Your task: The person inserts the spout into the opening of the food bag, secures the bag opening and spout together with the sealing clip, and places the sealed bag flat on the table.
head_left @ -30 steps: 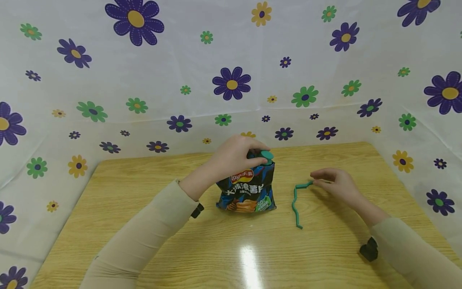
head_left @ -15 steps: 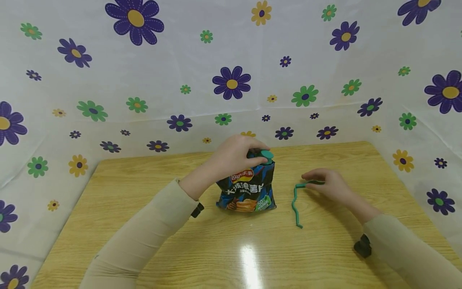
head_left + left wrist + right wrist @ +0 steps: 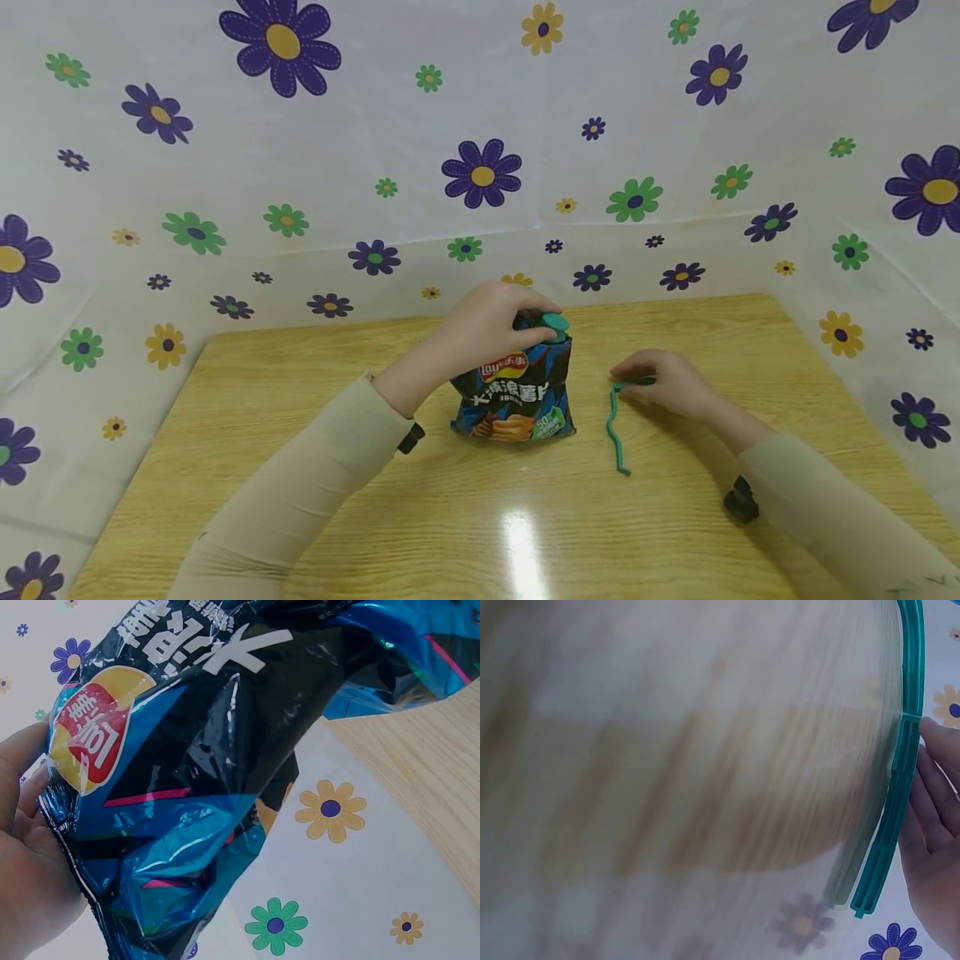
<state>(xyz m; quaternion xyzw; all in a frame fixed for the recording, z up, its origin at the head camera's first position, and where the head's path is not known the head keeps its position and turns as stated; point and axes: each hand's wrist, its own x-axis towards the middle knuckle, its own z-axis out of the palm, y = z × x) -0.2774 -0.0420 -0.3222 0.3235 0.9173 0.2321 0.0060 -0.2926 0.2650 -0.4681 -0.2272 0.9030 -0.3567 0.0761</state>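
Here your left hand [image 3: 487, 321] has its grip closed around the gathered top of the bag [image 3: 513, 392], fingers curled over the crumpled foil just beside a round teal cap [image 3: 556, 324] at the bag's top right corner. The bag stands upright near the middle of the tabletop [image 3: 300, 467], its printed front facing you. In the left wrist view the bag [image 3: 225, 765] fills most of the picture, with your palm [image 3: 26, 862] pressed against its crimped edge.

Your right hand [image 3: 663, 383] rests low on the tabletop to the right of the bag, apart from it. Its fingertips lie on the upper end of a teal strip [image 3: 617, 433], which runs in a wavy line from the hand down toward you. In the right wrist view the strip [image 3: 896, 787] sits along your fingers [image 3: 937, 802]; whether they pinch it or only touch it, you cannot tell.
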